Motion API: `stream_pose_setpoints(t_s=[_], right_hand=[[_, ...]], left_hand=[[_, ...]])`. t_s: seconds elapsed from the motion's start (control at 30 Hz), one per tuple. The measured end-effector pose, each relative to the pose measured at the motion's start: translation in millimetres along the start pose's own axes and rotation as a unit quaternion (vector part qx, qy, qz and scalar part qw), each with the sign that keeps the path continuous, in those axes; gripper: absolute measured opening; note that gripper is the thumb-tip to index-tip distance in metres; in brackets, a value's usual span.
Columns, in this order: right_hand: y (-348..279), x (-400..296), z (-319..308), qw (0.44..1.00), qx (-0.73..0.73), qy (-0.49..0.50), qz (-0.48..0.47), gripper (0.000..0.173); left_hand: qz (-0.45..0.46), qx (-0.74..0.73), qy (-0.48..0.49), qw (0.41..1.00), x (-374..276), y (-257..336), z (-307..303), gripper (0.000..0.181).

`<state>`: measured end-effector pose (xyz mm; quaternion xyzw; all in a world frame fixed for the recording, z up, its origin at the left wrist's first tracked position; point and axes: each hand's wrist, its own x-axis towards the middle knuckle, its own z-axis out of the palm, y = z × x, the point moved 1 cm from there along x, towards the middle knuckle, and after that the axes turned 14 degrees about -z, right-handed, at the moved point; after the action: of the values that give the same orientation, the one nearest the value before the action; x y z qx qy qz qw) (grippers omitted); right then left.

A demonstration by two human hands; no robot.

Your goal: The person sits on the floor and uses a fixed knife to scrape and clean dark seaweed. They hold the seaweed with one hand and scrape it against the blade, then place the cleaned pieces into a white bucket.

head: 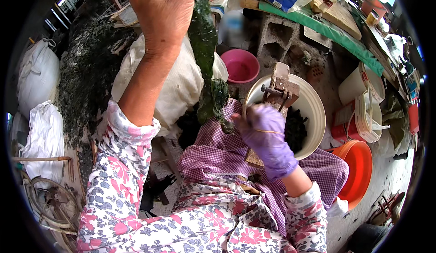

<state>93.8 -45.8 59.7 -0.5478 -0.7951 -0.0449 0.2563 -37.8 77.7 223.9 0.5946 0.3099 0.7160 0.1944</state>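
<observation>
My bare left hand (163,11) is raised at the top of the view, its fingers curled, partly cut off by the picture's edge. Beside it hangs a long, wet, dark green strip, apparently seaweed (204,48), reaching down to the checked cloth (211,144) on my lap. My right hand (264,137), in a purple glove with a rubber band round it, is blurred at the near side of a wooden board with a metal clamp-like fitting (281,92). That board crosses a cream bucket (318,106) with dark cut pieces (296,127) inside. What the gloved fingers hold is unclear.
A pink basin (240,65) lies beyond the bucket, near a concrete block (277,36). An orange bucket (361,174) stands at the right, with more pails behind it. White sacks (41,72) and a large dark heap (92,69) are at the left. A cluttered green-edged table (320,24) spans the upper right.
</observation>
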Motion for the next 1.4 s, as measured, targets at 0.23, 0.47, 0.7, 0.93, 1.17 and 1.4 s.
stream_pose_setpoints(t_s=[0.23,0.47,0.7,0.93,1.17,1.4], right_hand=[[-10,59,9,0.997,0.015,0.067,-0.025,0.052],[-2,29,-1,0.900,0.325,0.283,0.060,0.023],[13,-42,1,0.584,0.647,0.182,0.455,0.028],[56,-194,-90,0.770,0.404,0.114,0.481,0.018],[31,-254,-151,0.798,0.165,-0.121,0.567,0.029],[36,-335,-174,0.764,0.109,-0.184,0.609,0.015]], left_hand=[[-0.004,0.027,-0.012,1.000,7,12,4,0.007],[-0.077,-0.102,0.042,0.991,45,-8,-1,0.009],[-0.134,0.074,0.219,0.964,111,-95,-71,0.021],[-0.181,0.297,0.356,0.868,159,-149,-223,0.049],[-0.274,0.165,0.147,0.936,94,-181,-200,0.030],[-0.438,0.013,-0.220,0.872,-40,-161,-110,0.013]])
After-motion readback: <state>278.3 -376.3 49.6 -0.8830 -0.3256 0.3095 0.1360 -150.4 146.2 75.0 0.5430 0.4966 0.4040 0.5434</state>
